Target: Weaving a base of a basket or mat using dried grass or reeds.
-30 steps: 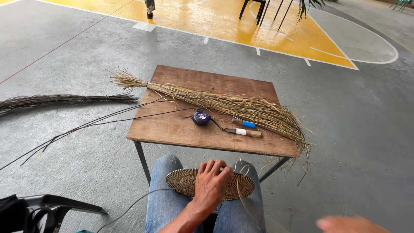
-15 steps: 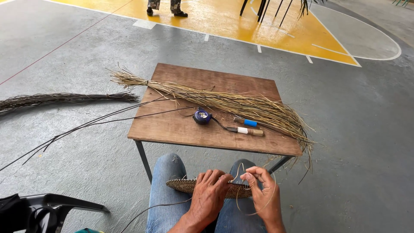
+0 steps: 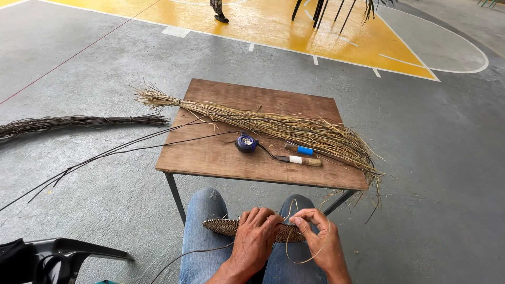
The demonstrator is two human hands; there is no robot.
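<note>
Head view looks down on a person seated in jeans, with a flat woven disc (image 3: pixel 226 227) resting across both knees. The left hand (image 3: pixel 256 240) lies over the disc's right half, fingers curled down and closed on its rim. The right hand (image 3: pixel 317 237) sits just beside it, thumb and fingers pinched shut on a thin pale strand (image 3: pixel 305 260) that loops below the hand and curves back up near the wrist. The two hands nearly touch at the fingertips above the disc's edge.

Beyond the knees stands a small wooden tabletop (image 3: pixel 221 155) on metal legs. A long bundle of dry straw-coloured fibres (image 3: pixel 273 125) lies slantwise across it, tied near its left end, with the loose tips spilling over the right front corner. Near the middle sits a small round blue tape measure (image 3: pixel 246 142), and just to its right lie two tools, one with a blue grip (image 3: pixel 304 150) and one with a white-banded wooden handle (image 3: pixel 302 161). Several dark thin stems (image 3: pixel 105 156) run from the tabletop out over the grey concrete floor to the left, where a darker bundle (image 3: pixel 73 122) lies well apart. A black plastic chair (image 3: pixel 68 252) shows at the lower left corner.
</note>
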